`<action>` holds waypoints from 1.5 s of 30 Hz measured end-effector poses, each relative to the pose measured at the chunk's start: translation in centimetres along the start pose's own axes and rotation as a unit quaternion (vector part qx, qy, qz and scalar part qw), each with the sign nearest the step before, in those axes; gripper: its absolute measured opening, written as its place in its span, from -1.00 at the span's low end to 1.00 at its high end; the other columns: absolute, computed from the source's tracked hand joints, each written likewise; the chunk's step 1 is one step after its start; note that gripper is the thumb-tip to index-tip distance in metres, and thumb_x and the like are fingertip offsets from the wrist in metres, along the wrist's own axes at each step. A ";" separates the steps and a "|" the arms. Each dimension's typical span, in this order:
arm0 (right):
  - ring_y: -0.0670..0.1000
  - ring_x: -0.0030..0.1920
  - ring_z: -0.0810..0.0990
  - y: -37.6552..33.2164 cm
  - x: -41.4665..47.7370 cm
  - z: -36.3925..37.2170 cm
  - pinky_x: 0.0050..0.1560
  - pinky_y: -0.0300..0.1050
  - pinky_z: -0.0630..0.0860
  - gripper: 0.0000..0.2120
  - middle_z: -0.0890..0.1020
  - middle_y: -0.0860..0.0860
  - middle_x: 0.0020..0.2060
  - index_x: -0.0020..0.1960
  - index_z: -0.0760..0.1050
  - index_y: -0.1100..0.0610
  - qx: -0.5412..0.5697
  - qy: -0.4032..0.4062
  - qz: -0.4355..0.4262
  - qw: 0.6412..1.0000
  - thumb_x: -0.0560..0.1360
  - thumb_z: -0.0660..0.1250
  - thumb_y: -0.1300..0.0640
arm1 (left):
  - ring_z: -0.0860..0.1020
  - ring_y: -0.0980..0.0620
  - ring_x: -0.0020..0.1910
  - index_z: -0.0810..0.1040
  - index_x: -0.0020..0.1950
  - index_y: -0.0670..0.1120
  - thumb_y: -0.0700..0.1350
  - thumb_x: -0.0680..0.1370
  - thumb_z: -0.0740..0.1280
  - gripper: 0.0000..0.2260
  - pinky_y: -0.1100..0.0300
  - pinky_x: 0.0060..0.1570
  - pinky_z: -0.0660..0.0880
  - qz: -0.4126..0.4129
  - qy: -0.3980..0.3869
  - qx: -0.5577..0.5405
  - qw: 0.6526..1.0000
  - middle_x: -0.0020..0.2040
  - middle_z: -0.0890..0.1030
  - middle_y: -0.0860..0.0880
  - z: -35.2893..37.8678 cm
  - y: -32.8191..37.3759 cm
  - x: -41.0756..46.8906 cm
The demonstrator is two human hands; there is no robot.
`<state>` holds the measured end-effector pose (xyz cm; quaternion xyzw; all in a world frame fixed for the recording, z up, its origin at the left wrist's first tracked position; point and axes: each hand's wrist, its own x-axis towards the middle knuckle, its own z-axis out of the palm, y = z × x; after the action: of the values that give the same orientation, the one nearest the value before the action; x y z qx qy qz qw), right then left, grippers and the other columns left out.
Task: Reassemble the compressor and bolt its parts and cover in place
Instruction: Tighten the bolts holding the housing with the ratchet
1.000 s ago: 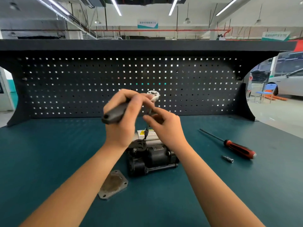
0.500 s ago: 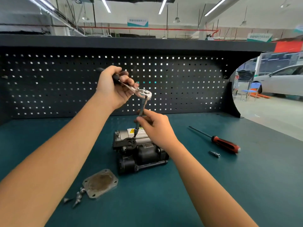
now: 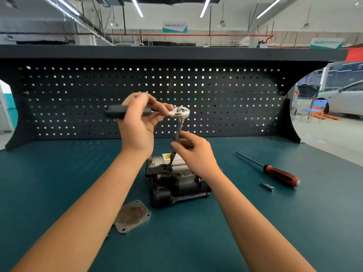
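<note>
Black compressor (image 3: 176, 183): left hand (image 3: 137, 130) grips black-handled ratchet wrench (image 3: 179, 112), right hand (image 3: 196, 154) pinches its shaft (image 3: 177, 132).
Near left: grey metal cover plate (image 3: 132, 215). Right: red-handled screwdriver (image 3: 275, 171), steel bit (image 3: 266, 187).

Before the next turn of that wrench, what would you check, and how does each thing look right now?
1. Left hand grips the ratchet handle: ok.
2. Right hand pinches the extension shaft to steady it: ok.
3. Tip seated in a bolt on the compressor: cannot tell, too small.
4. Compressor resting on the table: ok.
5. Cover plate fitted: not ok, it lies loose beside the compressor.
</note>
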<state>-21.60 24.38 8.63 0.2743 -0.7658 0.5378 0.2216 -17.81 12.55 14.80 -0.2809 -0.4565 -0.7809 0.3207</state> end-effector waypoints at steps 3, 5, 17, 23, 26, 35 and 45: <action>-0.32 -0.25 0.54 0.5 0.2 -0.6 -0.16 -0.51 0.37 -0.86 0.64 -0.06 -0.21 0.04 0.58 0.08 0.027 -0.025 0.009 0.999 0.51 0.33 0.23 | 0.51 0.00 -0.50 0.40 -0.30 -0.15 -0.16 0.53 0.12 -0.78 0.16 -0.30 0.54 -0.147 0.059 -0.096 0.983 -0.56 0.41 -0.01 0.4 0.0 2.8; -0.26 -0.19 0.56 0.8 0.1 -0.9 -0.11 -0.48 0.38 -0.84 0.66 -0.04 -0.16 0.08 0.60 0.09 0.025 -0.037 0.006 0.999 0.51 0.34 0.22 | 0.43 0.04 -0.58 0.42 -0.33 -0.15 -0.15 0.53 0.11 -0.74 0.22 -0.40 0.52 -0.243 0.069 -0.096 0.963 -0.60 0.34 0.03 0.8 0.1 4.8; -0.17 -0.46 0.40 1.4 0.1 0.4 -0.39 -0.37 0.30 -0.81 0.53 -0.09 -0.47 -0.24 0.55 0.23 -0.042 0.065 -0.027 0.997 0.52 0.34 0.18 | 0.60 0.03 -0.35 0.43 -0.29 -0.17 -0.22 0.57 0.18 -0.77 0.19 -0.20 0.57 -0.159 0.001 -0.005 0.987 -0.48 0.53 0.00 2.2 0.1 2.4; 0.00 -0.40 0.38 0.6 -0.4 1.0 -0.29 -0.27 0.32 -0.69 0.41 -0.07 -0.54 -0.40 0.36 0.02 -0.090 0.105 -0.060 0.989 0.44 0.33 0.27 | 0.60 -0.03 0.07 0.53 -0.15 -0.21 -0.17 0.51 0.25 -0.86 0.13 0.16 0.46 0.258 -0.203 0.326 0.886 -0.13 0.64 -0.15 0.5 -0.9 -5.6; -0.03 -0.43 0.42 0.9 -0.2 1.0 -0.33 -0.24 0.38 -0.74 0.51 -0.06 -0.53 -0.37 0.48 0.05 -0.081 0.068 -0.060 0.993 0.49 0.38 0.11 | 0.64 -0.07 -0.08 0.45 -0.21 -0.12 -0.16 0.52 0.22 -0.88 0.12 0.05 0.50 0.137 -0.095 0.127 0.978 -0.32 0.63 -0.03 0.0 -0.1 -3.8; -0.16 -0.16 0.61 1.6 -0.1 -0.2 -0.07 -0.42 0.47 -0.80 0.66 0.00 -0.17 0.08 0.61 0.13 0.039 -0.049 0.010 0.998 0.48 0.35 0.28 | 0.35 0.06 -0.61 0.47 -0.31 -0.18 -0.14 0.54 0.08 -0.71 0.27 -0.40 0.48 -0.214 0.058 -0.142 0.965 -0.63 0.24 0.04 -0.3 0.4 4.1; -0.17 -0.35 0.54 2.2 0.1 0.2 -0.31 -0.45 0.37 -0.93 0.60 -0.06 -0.33 -0.01 0.56 0.12 -0.047 0.012 -0.048 0.998 0.51 0.34 0.21 | 0.40 0.08 -0.56 0.44 -0.34 -0.15 -0.12 0.56 0.17 -0.72 0.28 -0.37 0.50 -0.242 0.033 -0.096 0.965 -0.60 0.32 0.04 1.8 -0.2 4.5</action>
<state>-23.13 24.73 7.05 0.2935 -0.7733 0.4933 0.2693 -20.56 13.09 18.80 -0.1652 -0.4225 -0.8846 0.1082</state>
